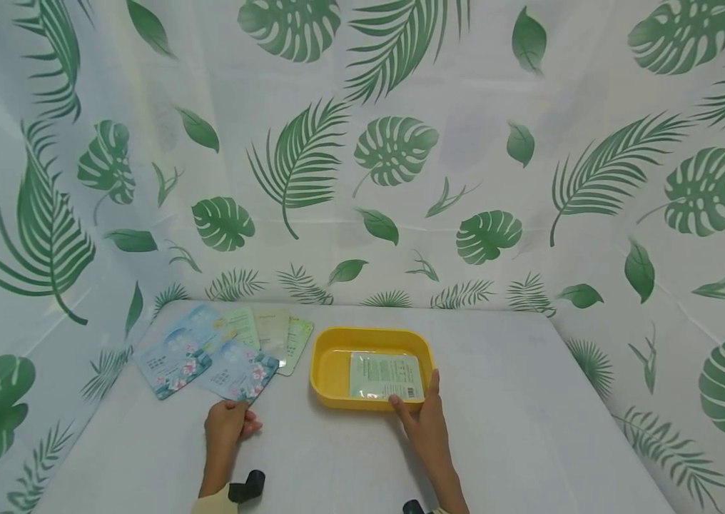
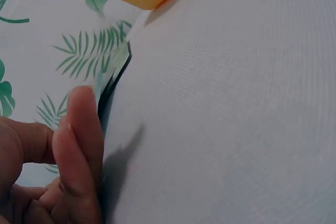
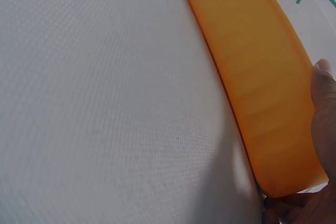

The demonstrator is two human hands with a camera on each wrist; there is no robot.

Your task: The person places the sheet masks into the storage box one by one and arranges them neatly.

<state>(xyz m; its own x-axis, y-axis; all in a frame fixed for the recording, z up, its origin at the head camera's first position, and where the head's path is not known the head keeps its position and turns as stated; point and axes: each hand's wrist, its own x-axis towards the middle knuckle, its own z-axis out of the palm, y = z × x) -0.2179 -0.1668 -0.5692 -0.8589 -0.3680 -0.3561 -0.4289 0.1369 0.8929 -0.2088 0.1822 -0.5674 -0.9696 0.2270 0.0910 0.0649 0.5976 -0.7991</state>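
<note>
A yellow plastic tray [image 1: 330,404] stands on the white table, and a pale green face mask packet [image 1: 384,375] lies inside it at the right. My right hand [image 1: 425,426] grips the tray's front right corner, thumb over the rim; the right wrist view shows the same hand [image 3: 321,129] against the orange-looking tray wall [image 3: 257,82]. To the left, my left hand [image 1: 227,422] is at the near corner of a blue floral face mask packet [image 1: 243,370], its curled fingers pinching that corner. Close up, the fingers [image 2: 79,145] partly hide the packet's edge.
Beside that packet lie another blue floral packet [image 1: 175,363], a light blue one [image 1: 200,320], and green and beige packets [image 1: 270,332], overlapping in a fan at the table's back left. A leaf-patterned cloth [image 1: 394,235] closes off the back and sides of the table [image 1: 497,400].
</note>
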